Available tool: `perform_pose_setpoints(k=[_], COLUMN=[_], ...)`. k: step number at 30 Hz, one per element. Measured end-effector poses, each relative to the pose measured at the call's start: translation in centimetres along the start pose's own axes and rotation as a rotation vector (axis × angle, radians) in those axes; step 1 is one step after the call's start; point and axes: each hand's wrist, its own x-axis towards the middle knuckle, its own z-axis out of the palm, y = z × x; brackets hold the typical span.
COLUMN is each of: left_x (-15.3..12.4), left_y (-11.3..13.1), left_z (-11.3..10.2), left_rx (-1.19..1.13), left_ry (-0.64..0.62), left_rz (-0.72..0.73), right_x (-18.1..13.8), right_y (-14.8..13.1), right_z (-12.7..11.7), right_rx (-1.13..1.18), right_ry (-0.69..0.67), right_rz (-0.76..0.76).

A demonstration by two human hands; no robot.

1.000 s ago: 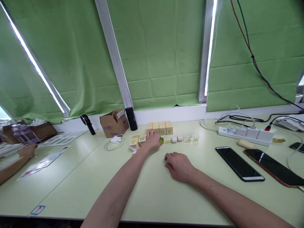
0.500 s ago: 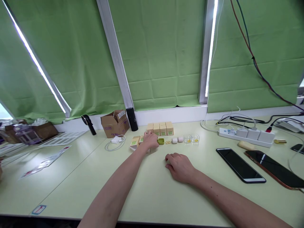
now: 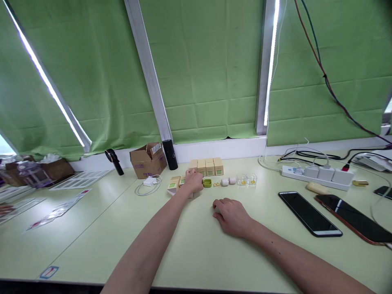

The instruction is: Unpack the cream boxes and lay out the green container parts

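My left hand [image 3: 193, 182] reaches out to the row of small things, its fingers bent down and partly hidden. It lies over or against a small cardboard box with a green label [image 3: 182, 180]; whatever is between the fingertips does not show. Another such box [image 3: 173, 183] stands to its left. Just right of the hand sits an olive-green little tray [image 3: 207, 183], followed by small yellowish pieces [image 3: 216, 184], a white cap-like piece [image 3: 225, 182], a pale pink one [image 3: 232, 180] and clear cups with yellow inside [image 3: 246, 179]. My right hand [image 3: 232, 216] rests on the table, fingers curled in, holding nothing visible.
Several small cardboard boxes [image 3: 206, 167] stand behind my left hand. Farther left are a white charger [image 3: 150, 181], a brown carton [image 3: 148, 161] and a black cylinder [image 3: 170, 155]. Two phones and a power strip [image 3: 315, 176] lie right. Another person's hand [image 3: 6, 210] shows far left.
Both of my hands stay almost where they were; the view has shifted very slightly. At the far left edge, another person's hand now shows over the white sheets.
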Motion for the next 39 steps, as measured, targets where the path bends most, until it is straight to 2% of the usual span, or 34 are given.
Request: perform_pose_setpoints(k=[5,8,15,18,20,21,25,28,34,39], left_x=[-0.2,-0.5,-2.8,-4.9,-6.5,-7.2,-9.5,-10.2,-10.7,-10.9], left_y=[0.2,-0.1,-2.2,-1.9,-0.9,-0.2,2.7,4.0,3.8,3.8], left_z=[-0.3,-1.0,-3.8,-3.8,-2.9,-2.3,0.3,1.1,0.5,0.9], left_rx=[-0.025,-0.060,-0.190,-0.387,-0.471,-0.493,-0.423,-0.291,-0.248,-0.249], left_ry=[0.022,0.077,0.358,0.550,0.601,0.570,0.274,0.176,0.131,0.045], left_rz=[-0.010,-0.022,-0.169,-0.221,-0.198,-0.158,0.049,0.154,0.066,0.072], right_x=[0.0,0.0,-0.1,0.0,0.1,0.2,0.9,1.3,1.4,2.1], right_y=[0.0,0.1,0.0,0.0,0.2,0.3,1.4,2.3,2.8,3.9], right_z=[0.0,0.0,0.1,0.4,0.5,0.6,0.9,1.1,1.2,0.2], right_rx=[0.004,0.008,0.019,0.021,0.026,0.030,0.069,0.140,0.258,0.239], right_ry=[0.016,0.009,0.003,0.015,0.036,0.049,0.115,0.177,0.251,0.328], right_rz=[-0.003,0.000,0.003,0.003,0.013,0.027,0.099,0.118,0.098,0.139])
